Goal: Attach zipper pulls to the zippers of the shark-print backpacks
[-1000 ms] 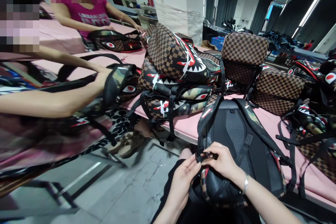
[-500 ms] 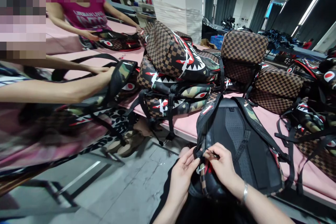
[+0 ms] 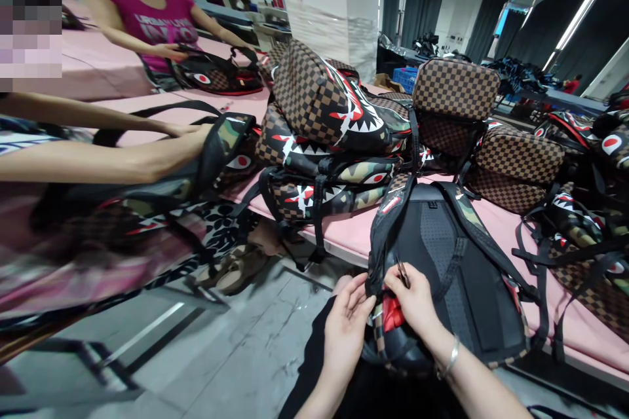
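Note:
A black-backed backpack (image 3: 417,236) with checkered edging and camouflage shoulder straps lies against the pink table's edge, its padded back facing up. At its left side my left hand (image 3: 348,314) pinches the black strap (image 3: 376,275) between thumb and fingers. Just to the right, my right hand (image 3: 413,298) is closed round small dark thread snips (image 3: 403,275), whose points stick up above the fingers. Below the fingertips shows a red patch (image 3: 393,313) on the bag's side. What the right fingertips touch is partly hidden.
Shark-mouth backpacks (image 3: 339,124) are piled on the pink table (image 3: 339,239) ahead. More checkered bags (image 3: 457,88) stand to the right. A co-worker's arm (image 3: 108,157) reaches over a bag at left; another person in a magenta shirt (image 3: 157,23) handles a bag farther back.
My right hand has shifted slightly from the left hand, and the snips now point upward. More of the red patch shows. The magenta-shirted person's bag has tilted and its top handle is visible.

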### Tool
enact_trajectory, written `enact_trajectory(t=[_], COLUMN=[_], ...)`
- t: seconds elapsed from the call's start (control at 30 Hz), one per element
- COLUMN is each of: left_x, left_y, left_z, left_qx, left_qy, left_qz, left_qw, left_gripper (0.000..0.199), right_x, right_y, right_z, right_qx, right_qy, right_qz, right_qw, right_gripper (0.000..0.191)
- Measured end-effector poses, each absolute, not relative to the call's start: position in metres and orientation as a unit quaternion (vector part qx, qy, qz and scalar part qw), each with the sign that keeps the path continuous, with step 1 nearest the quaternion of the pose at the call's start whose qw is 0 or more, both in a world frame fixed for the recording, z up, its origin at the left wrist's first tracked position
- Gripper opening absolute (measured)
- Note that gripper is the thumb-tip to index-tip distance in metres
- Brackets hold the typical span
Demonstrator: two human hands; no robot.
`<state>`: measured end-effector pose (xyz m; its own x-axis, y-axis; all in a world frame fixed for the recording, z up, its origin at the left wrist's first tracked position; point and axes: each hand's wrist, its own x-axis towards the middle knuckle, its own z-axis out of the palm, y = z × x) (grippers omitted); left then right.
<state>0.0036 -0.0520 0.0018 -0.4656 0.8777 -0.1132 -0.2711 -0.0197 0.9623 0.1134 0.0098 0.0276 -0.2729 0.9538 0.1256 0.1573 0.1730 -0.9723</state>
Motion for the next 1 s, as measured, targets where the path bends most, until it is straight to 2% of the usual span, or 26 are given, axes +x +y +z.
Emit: enact_trajectory(t=[0.1, 0.23, 0.5, 0.73, 0.8, 0.93, 1.0], left_x=[0.001, -0.002, -0.003, -0.001, -0.002, -0.006, -0.007], left_y=[-0.053, -0.052, -0.048, -0.047, -0.047, -0.048, -0.049], left_z=[0.003, 0.003, 0.008, 0.008, 0.002, -0.01, -0.011], left_qx=[0.294, 0.312, 0.302, 0.277, 0.292, 0.395, 0.434], left_qy=[0.553, 0.565, 0.564, 0.516, 0.51, 0.563, 0.594], left_qz=[0.643, 0.628, 0.633, 0.656, 0.671, 0.645, 0.615], left_qw=[0.441, 0.435, 0.435, 0.477, 0.452, 0.333, 0.282], left_gripper=[0.043, 0.044, 0.042, 0.047, 0.04, 0.011, 0.012], right_x=[0.108, 0.102, 0.104, 0.103, 0.103, 0.102, 0.102], right_y=[0.01, 0.005, -0.008, -0.012, -0.011, -0.013, -0.016], right_z=[0.018, 0.017, 0.028, 0.011, 0.009, 0.015, 0.019], right_qx=[-0.432, -0.417, -0.474, -0.456, -0.457, -0.466, -0.466], right_qy=[-0.593, -0.579, -0.636, -0.575, -0.576, -0.585, -0.603], right_qz=[0.536, 0.551, 0.438, 0.518, 0.519, 0.514, 0.502], right_qw=[0.417, 0.433, 0.424, 0.439, 0.435, 0.421, 0.409], right_gripper=[0.015, 0.014, 0.012, 0.017, 0.018, 0.021, 0.022])
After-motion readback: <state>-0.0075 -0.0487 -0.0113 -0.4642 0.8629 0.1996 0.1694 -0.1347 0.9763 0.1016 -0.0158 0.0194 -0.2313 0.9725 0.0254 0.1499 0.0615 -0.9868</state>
